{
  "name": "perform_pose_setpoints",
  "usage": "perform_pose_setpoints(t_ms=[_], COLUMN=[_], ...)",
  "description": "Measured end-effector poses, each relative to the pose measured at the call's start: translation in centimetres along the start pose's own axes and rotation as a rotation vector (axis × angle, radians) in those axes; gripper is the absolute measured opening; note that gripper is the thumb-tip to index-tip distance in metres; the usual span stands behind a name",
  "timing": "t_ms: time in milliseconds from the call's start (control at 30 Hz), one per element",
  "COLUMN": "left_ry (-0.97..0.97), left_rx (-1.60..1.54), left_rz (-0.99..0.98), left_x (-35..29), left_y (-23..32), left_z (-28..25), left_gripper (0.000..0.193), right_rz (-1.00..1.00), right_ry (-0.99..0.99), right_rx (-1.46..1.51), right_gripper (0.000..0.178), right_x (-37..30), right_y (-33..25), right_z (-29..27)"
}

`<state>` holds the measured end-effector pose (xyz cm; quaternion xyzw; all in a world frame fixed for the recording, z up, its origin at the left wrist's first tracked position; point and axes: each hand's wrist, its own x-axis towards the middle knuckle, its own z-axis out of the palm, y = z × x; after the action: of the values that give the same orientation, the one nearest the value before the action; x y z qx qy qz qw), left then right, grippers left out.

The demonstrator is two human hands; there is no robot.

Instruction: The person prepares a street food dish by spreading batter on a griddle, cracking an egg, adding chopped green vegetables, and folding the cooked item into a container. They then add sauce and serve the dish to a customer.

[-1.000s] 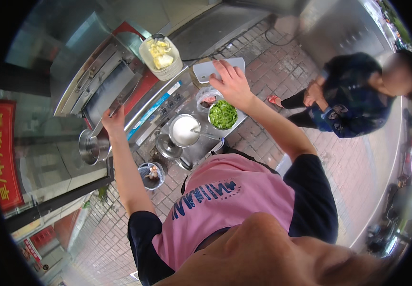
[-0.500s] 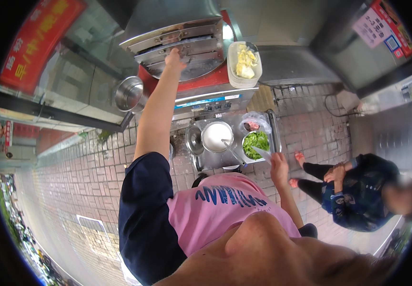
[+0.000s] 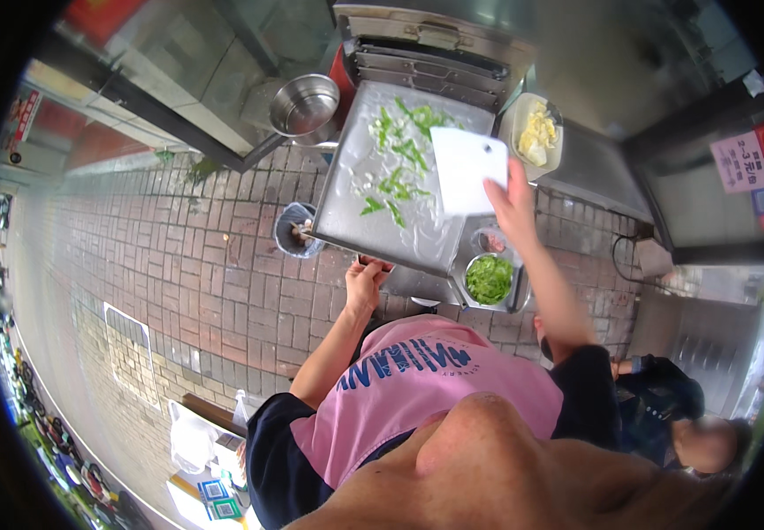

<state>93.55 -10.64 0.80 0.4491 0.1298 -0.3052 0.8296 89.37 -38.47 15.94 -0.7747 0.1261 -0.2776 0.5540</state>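
Note:
A steamer drawer tray [image 3: 360, 168] is pulled out toward me, with a thin wet film and scattered chopped greens [image 3: 399, 159] on its bottom. My left hand [image 3: 366, 281] is closed on the handle at the tray's near edge. In my right hand [image 3: 513, 196] is a flat white scraper [image 3: 472, 172] with a small hole, held by its edge over the tray's right side. Whether the scraper touches the tray I cannot tell. Just right of the tray's near corner sits a bowl of chopped greens [image 3: 490, 279], with a bag of reddish meat [image 3: 490, 240] behind it.
The steel steamer cabinet [image 3: 426, 62] stands at the back. A metal pot [image 3: 305, 108] is left of it, a tub of yellowish food [image 3: 536, 132] right. A lined bin [image 3: 295, 231] stands on the brick floor. Another person [image 3: 660, 397] is at lower right.
The tray has come out of the steamer over the cart, covering the white bowl there. My left hand has drawn back near me; my right hand has carried the scraper up over the tray.

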Motion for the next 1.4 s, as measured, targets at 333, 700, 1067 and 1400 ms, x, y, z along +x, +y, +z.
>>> perform_pose_setpoints(t_ms=[333, 700, 1067, 1400], left_ry=[0.255, 0.324, 0.436, 0.489], left_rx=[0.09, -0.069, 0.047, -0.192], left_rz=[-0.053, 0.117, 0.036, -0.122], left_x=[0.1, 3.5, 2.0, 2.9], left_y=[-2.2, -4.5, -2.3, -1.9], left_z=[-4.6, -4.7, -2.9, -2.0], left_gripper=[0.004, 0.037, 0.039, 0.036], right_rz=[-0.212, -0.032, 0.161, 0.129], right_ry=[-0.472, -0.573, -0.815, -0.901], right_rx=[-1.029, -0.847, -0.733, -0.374], right_gripper=[0.022, 0.027, 0.024, 0.03], right_x=[14.5, 19.7, 1.6, -0.5], right_y=[11.4, 15.1, 7.7, 10.0], right_z=[13.7, 15.9, 23.9, 19.2])
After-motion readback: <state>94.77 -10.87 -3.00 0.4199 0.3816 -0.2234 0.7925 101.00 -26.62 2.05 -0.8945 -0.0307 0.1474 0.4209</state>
